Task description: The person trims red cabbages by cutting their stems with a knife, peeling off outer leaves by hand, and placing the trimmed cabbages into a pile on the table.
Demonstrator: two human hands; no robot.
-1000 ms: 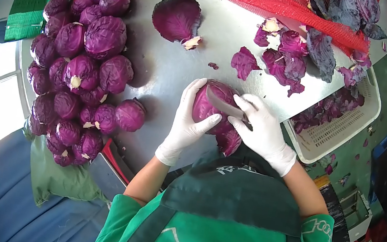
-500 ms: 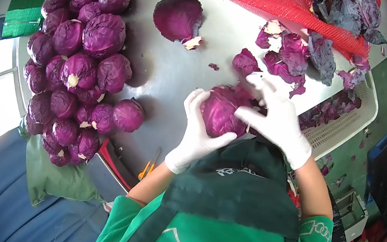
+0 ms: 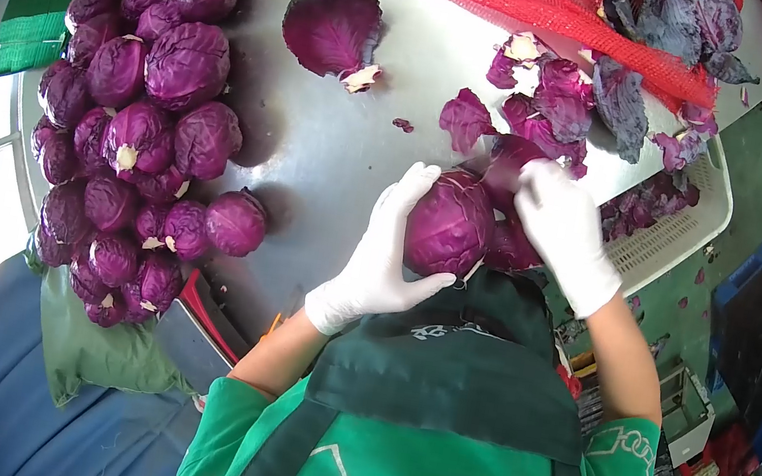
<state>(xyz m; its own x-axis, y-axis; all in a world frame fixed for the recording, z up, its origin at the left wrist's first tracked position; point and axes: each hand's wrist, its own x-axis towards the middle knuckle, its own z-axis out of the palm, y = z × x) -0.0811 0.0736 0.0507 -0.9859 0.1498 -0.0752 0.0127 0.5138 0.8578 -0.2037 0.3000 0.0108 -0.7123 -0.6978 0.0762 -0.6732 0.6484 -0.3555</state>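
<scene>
A round red cabbage (image 3: 450,224) sits at the near edge of the metal table, close to the apron. My left hand (image 3: 389,249), in a white glove, cups its left side with the thumb beneath and the fingers along the top. On the other side, my gloved right hand (image 3: 562,227) has its fingers closed on a purple outer leaf (image 3: 509,167), which is peeled away from the head. Another loose purple piece lies beneath that hand. Whether a knife is in my right hand cannot be made out.
Many red cabbages (image 3: 186,66) are heaped at the left. One big leaf (image 3: 332,28) lies on the metal table (image 3: 336,146). Trimmed leaves (image 3: 563,97) and a red mesh bag (image 3: 537,9) are at the upper right, beside a white crate (image 3: 704,210) of leaves.
The knife seen earlier against the cabbage is no longer visible. My right hand has moved right and pulled an outer leaf off the head's right side; my left hand still holds the cabbage.
</scene>
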